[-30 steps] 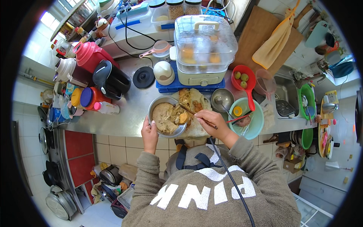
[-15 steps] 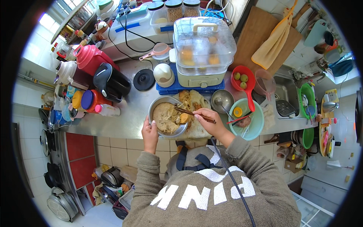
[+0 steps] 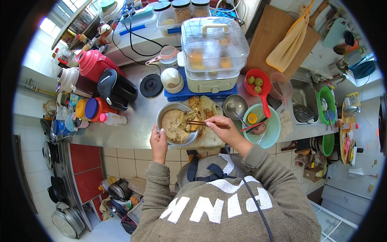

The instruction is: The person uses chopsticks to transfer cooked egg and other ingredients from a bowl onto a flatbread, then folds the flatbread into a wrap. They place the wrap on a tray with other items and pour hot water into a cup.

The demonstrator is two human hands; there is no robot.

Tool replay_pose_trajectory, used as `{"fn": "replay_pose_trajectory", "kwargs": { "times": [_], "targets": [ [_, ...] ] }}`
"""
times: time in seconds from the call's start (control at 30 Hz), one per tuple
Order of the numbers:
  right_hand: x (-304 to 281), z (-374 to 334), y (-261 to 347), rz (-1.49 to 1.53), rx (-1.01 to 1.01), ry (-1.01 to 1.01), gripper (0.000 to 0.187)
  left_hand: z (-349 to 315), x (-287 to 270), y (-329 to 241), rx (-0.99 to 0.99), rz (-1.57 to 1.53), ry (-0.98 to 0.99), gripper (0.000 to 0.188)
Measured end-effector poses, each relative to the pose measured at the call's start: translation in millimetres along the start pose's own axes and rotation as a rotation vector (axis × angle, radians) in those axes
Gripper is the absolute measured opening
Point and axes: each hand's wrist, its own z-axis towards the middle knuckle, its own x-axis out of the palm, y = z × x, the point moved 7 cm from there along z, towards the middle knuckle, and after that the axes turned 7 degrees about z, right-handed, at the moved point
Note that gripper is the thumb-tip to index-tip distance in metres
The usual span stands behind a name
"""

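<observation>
A round metal bowl (image 3: 164,115) with brownish food stands at the counter's front edge. My left hand (image 3: 158,139) grips its near-left rim. My right hand (image 3: 224,127) is shut on a pair of dark chopsticks (image 3: 201,123), whose tips reach left into the food over the bowl's right side. A heap of pale noodles (image 3: 200,105) lies just behind the bowl on a sheet.
A small steel bowl with a spoon (image 3: 235,106) and a teal bowl (image 3: 273,130) sit right of my hand. A red ladle with green fruit (image 3: 258,83), a clear steamer (image 3: 213,52), black kettle (image 3: 117,86), red flask (image 3: 93,64) and sink (image 3: 303,103) crowd the counter.
My right hand has drawn slightly toward the bowl's right side with the chopsticks, their tips now lower in the food. My left hand keeps its hold on the rim.
</observation>
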Motion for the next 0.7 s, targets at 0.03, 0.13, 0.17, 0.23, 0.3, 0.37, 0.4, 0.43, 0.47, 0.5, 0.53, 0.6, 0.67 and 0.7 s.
{"fn": "replay_pose_trajectory", "kwargs": {
  "times": [0.03,0.13,0.17,0.23,0.3,0.37,0.4,0.43,0.47,0.5,0.53,0.6,0.67,0.7],
  "targets": [
    [4,2,6,-0.028,-0.023,0.031,0.016,0,0,-1,0.009,-0.005,-0.003,0.049],
    [5,4,23,-0.181,-0.271,-0.001,0.015,1,2,-4,0.041,0.017,-0.017,0.048],
    [4,4,25,-0.19,-0.274,-0.001,0.014,0,0,-2,0.037,0.016,-0.033,0.048],
    [0,2,31,-0.208,-0.28,0.0,0.013,-2,-5,3,0.027,0.014,-0.065,0.048],
    [-8,0,33,-0.179,-0.298,-0.037,0.013,0,-6,7,0.043,-0.012,-0.053,0.048],
    [-16,0,33,-0.205,-0.289,-0.053,0.013,0,-5,7,0.051,-0.039,-0.047,0.048],
    [-17,0,32,-0.172,-0.275,-0.068,0.014,-1,-5,6,0.051,-0.053,-0.048,0.048],
    [-18,0,32,-0.139,-0.262,-0.083,0.014,-2,-5,5,0.051,-0.067,-0.048,0.049],
    [-20,0,32,-0.107,-0.248,-0.1,0.014,-2,-5,4,0.048,-0.067,-0.045,0.048],
    [-19,0,29,-0.086,-0.231,-0.106,0.014,-2,-5,3,0.045,-0.067,-0.041,0.048],
    [-16,1,25,-0.065,-0.213,-0.112,0.014,-3,-4,2,0.042,-0.067,-0.037,0.048],
    [-10,1,21,-0.053,-0.188,-0.093,0.015,-4,-5,4,0.034,-0.071,-0.042,0.048],
    [-3,1,19,-0.073,-0.17,-0.045,0.015,-5,-5,5,0.001,-0.068,-0.033,0.048],
    [-4,1,19,-0.091,-0.173,-0.055,0.016,-5,-6,5,-0.029,-0.063,-0.022,0.048]
  ]
}}
